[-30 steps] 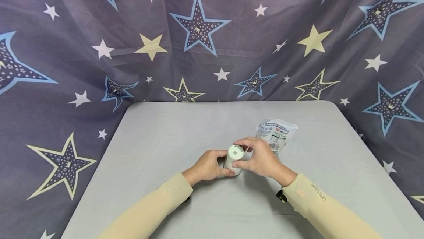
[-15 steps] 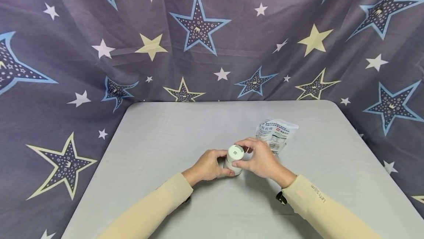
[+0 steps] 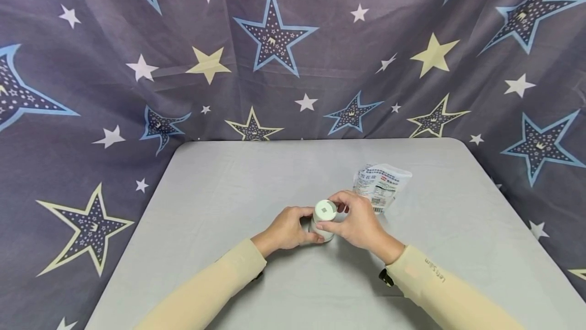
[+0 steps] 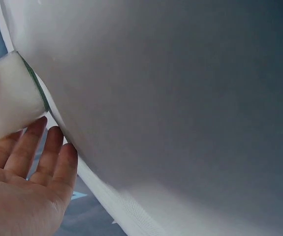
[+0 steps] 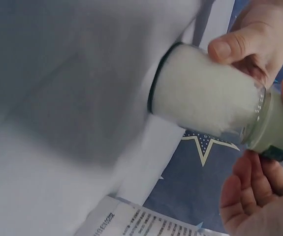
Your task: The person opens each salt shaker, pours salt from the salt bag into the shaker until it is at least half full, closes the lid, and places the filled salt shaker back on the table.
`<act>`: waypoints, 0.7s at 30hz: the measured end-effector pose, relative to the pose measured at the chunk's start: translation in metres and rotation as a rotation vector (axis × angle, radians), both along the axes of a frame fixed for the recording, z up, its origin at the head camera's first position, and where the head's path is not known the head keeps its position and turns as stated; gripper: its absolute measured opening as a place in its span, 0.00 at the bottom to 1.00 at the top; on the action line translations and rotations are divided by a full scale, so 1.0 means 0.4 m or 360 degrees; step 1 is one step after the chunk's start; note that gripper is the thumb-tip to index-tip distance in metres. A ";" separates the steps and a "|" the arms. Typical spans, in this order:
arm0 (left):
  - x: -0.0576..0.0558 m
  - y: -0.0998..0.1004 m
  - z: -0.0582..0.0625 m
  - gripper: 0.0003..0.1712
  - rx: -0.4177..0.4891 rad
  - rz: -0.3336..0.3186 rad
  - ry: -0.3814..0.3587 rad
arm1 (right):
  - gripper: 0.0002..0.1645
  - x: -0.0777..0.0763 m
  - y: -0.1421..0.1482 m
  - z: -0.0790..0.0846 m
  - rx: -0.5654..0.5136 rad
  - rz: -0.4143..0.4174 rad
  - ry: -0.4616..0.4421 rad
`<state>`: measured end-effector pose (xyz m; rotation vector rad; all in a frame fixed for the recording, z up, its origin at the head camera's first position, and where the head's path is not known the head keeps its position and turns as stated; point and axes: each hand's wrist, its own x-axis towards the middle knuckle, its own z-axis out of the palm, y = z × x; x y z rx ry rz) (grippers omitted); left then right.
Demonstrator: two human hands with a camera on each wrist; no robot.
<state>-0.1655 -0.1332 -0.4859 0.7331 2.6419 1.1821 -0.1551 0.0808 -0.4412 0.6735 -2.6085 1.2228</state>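
Observation:
A clear jar (image 5: 205,91) filled with white granules stands upright on the table, capped by a pale green lid (image 3: 325,210). My left hand (image 3: 287,229) grips the jar's body from the left, thumb on the near side. From the right, my right hand (image 3: 360,219) pinches the lid's rim between thumb and fingers. In the right wrist view the lid (image 5: 275,123) sits on the jar's neck, with a dark green patch on its side. The left wrist view shows the jar's lower part (image 4: 15,98) and its dark green base edge.
A white printed pouch (image 3: 383,185) stands just behind and to the right of my right hand. The table (image 3: 256,172) has a light grey cover. A dark star-patterned curtain (image 3: 320,40) hangs behind it and along its sides.
My right hand and forearm have shifted slightly to the left, its fingers moving a little around the lid. The left hand keeps its place on the jar.

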 end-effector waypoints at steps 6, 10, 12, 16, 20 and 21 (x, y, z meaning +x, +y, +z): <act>0.001 0.000 0.003 0.36 0.0001 0.0012 -0.0005 | 0.28 0.011 -0.010 -0.013 -0.0017 -0.0120 0.0034; -0.001 0.000 0.001 0.36 -0.0002 0.0013 0.0009 | 0.29 0.013 -0.016 -0.017 -0.0014 -0.0160 0.0045; -0.001 -0.001 0.001 0.35 -0.0003 0.0012 0.0015 | 0.29 0.014 -0.017 -0.017 -0.0010 -0.0163 0.0049; -0.002 -0.001 -0.001 0.35 -0.0003 0.0005 0.0030 | 0.30 0.014 -0.017 -0.018 -0.0005 -0.0145 0.0050; -0.002 0.000 0.001 0.35 -0.0002 -0.0001 0.0026 | 0.33 0.009 -0.007 -0.020 -0.0032 -0.0060 0.0081; -0.002 0.001 0.001 0.35 -0.0004 0.0000 0.0021 | 0.34 0.007 -0.003 -0.021 -0.0040 -0.0028 0.0092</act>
